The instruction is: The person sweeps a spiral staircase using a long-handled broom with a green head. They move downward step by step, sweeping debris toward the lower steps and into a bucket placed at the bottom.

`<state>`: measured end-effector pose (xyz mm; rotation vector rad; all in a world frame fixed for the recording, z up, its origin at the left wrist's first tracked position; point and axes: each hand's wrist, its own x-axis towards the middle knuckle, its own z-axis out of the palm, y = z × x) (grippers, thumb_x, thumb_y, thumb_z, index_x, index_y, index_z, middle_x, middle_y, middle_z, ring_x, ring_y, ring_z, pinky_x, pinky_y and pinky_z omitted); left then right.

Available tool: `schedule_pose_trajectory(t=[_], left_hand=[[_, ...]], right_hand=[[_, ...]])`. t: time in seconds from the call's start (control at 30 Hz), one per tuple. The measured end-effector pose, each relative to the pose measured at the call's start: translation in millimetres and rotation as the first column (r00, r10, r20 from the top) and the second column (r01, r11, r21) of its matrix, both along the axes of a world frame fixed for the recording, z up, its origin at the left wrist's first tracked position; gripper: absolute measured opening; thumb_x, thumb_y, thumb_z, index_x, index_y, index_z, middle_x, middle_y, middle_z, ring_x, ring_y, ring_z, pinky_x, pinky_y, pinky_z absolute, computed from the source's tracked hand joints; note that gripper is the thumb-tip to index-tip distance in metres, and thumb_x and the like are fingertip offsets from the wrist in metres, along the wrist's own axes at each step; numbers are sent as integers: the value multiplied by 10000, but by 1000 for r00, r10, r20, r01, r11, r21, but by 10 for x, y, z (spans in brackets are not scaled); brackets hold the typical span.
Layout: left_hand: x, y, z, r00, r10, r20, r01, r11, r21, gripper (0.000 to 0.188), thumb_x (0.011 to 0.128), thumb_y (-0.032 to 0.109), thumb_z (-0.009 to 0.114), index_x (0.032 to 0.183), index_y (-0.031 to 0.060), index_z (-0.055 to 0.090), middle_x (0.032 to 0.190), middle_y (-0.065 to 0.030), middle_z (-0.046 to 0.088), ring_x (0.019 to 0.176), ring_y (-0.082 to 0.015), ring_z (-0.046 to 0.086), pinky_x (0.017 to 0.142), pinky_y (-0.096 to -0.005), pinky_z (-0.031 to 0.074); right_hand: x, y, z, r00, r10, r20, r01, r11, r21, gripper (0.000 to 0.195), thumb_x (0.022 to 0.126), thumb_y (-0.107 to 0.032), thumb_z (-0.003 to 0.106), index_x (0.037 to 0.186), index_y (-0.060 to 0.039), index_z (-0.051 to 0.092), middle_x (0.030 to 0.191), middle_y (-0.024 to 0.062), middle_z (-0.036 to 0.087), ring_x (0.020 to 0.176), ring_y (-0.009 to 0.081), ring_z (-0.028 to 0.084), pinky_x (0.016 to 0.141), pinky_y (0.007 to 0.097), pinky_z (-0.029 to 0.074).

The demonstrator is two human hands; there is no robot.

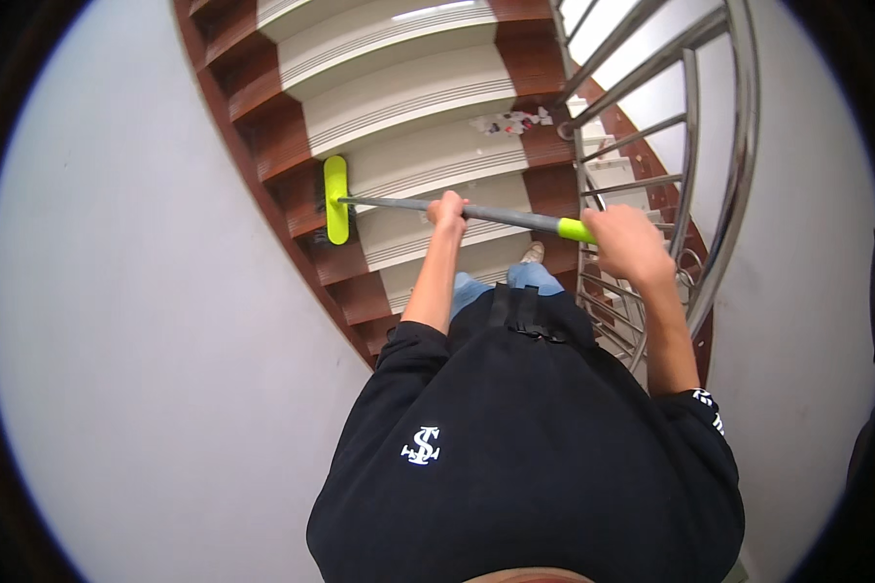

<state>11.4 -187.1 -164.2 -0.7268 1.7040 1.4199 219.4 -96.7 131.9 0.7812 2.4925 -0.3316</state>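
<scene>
A broom with a lime-green head (337, 211) and dark bristles lies across the dark red left end of the stairs, beside the wall. Its grey pole (514, 216) runs to the right in front of my body. Partway along the pole, my left hand (448, 211) is closed around it. My right hand (629, 244) grips the lime-green end of the handle, near the railing. A small pile of litter (512, 122), with white and red scraps, lies on a cream step towards the right side.
Cream steps (408, 109) with dark red ends and grooved edges surround my feet. A stainless steel railing (740, 146) borders them on the right, with another flight visible through it. A pale wall (153, 291) stands on the left. My shoe (533, 252) rests on a step.
</scene>
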Motion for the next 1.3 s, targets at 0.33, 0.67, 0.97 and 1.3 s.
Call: schedule_pose_trajectory(t=[0.33, 0.67, 0.97, 1.3], left_hand=[[2417, 1262, 699, 822, -544, 168, 525, 839, 144, 457, 883, 47, 425, 1170, -265, 254, 1096, -296, 524, 695, -302, 693, 519, -430, 590], [2339, 768, 973, 884, -426, 190, 342, 869, 357, 110, 901, 58, 432, 872, -47, 413, 802, -141, 507, 703, -279, 629, 640, -447, 594], [356, -406, 354, 997, -55, -48, 59, 995, 81, 106, 852, 61, 456, 850, -44, 472, 744, -151, 521, 626, -263, 585, 539, -394, 535], [-1408, -1160, -35, 971, 234, -56, -227, 968, 109, 245, 838, 31, 442, 1076, -26, 456, 881, -161, 546, 612, -236, 589, 469, -348, 504]], right_hand=[[2374, 431, 544, 889, -446, 106, 435, 894, 111, 171, 693, 14, 574, 850, -51, 563, 784, 210, 611, 816, 417, 588, 714, 524, 458], [2307, 231, 940, 905, -424, 35, 425, 905, -30, 155, 704, 13, 558, 846, -48, 543, 741, 208, 602, 770, 419, 584, 691, 516, 454], [649, -290, 169, 992, -113, -47, 94, 951, -294, 186, 772, -79, 602, 929, 17, 578, 752, 202, 650, 764, 386, 658, 693, 482, 523], [-1613, -516, 134, 918, 341, 202, -205, 845, -494, 213, 783, -90, 622, 930, 56, 671, 853, 164, 684, 681, 261, 681, 593, 361, 579]])
